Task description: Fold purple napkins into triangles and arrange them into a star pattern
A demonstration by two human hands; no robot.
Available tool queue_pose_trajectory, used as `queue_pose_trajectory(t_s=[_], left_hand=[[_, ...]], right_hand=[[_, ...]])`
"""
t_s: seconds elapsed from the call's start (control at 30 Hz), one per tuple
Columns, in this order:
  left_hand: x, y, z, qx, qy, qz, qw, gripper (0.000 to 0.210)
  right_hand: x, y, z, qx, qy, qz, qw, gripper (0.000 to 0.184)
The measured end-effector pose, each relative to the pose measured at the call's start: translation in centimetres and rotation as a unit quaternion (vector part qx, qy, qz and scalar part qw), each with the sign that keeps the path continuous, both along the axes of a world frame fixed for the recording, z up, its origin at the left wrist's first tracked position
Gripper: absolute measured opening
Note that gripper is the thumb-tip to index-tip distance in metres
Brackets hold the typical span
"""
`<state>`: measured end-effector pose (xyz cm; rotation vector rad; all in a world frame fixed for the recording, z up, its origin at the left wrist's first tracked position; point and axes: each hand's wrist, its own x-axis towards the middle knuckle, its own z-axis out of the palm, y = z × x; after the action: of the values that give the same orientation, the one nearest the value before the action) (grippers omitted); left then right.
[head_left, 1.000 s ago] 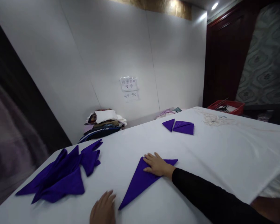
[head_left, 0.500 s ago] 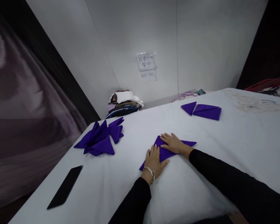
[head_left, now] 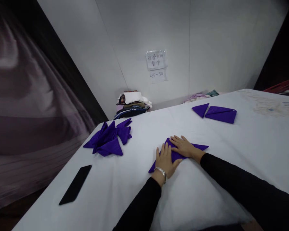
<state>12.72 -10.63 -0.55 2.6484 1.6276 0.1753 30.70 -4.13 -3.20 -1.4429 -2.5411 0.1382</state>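
A purple cloth napkin [head_left: 176, 156], folded into a triangle, lies flat on the white-covered table [head_left: 139, 179]. My left hand [head_left: 165, 160], with a silver bracelet at the wrist, rests flat on the napkin's left half, fingers apart. On its upper middle lies my right hand [head_left: 183, 147], palm down with fingers stretched out. The two hands nearly meet, and they cover much of the cloth. One pointed corner sticks out to the right beyond my right hand, another to the lower left beside my left hand.
Several folded purple napkins [head_left: 108, 139] form a cluster at the table's left. Two purple folded pieces [head_left: 220, 114] lie at the far right. A flat black object [head_left: 75, 185] rests near the left edge. Behind stand stacked clothes [head_left: 132, 104] below a paper sign [head_left: 156, 61].
The whole view has shifted slightly, so things appear further right. My left hand has slid a little up and inward over the napkin; my right hand stays flat on it.
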Motion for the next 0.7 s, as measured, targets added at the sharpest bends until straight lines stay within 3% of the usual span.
queue_pose_trajectory(t_s=[0.13,0.3,0.43,0.57,0.7], left_hand=[[1.8,1.1,-0.7,-0.027,-0.001,-0.020,0.999,0.082],[1.2,1.7,-1.2,-0.044,0.005,-0.008,0.999,0.084],[1.2,1.8,-1.2,-0.040,0.012,-0.016,0.999,0.075],[1.3,1.8,-1.2,-0.027,0.009,-0.016,0.999,0.074],[1.3,1.8,-1.0,-0.049,0.022,-0.005,0.999,0.076]], right_hand=[[0.1,-0.2,0.5,-0.008,-0.004,-0.003,1.000,0.059],[0.0,-0.5,2.0,-0.044,0.003,-0.021,0.999,0.056],[-1.7,-1.7,2.7,-0.025,0.037,-0.036,0.998,0.063],[-2.6,-2.6,2.5,-0.031,0.043,0.004,0.999,0.066],[-0.9,-2.4,2.0,-0.036,0.026,-0.001,0.999,0.067]])
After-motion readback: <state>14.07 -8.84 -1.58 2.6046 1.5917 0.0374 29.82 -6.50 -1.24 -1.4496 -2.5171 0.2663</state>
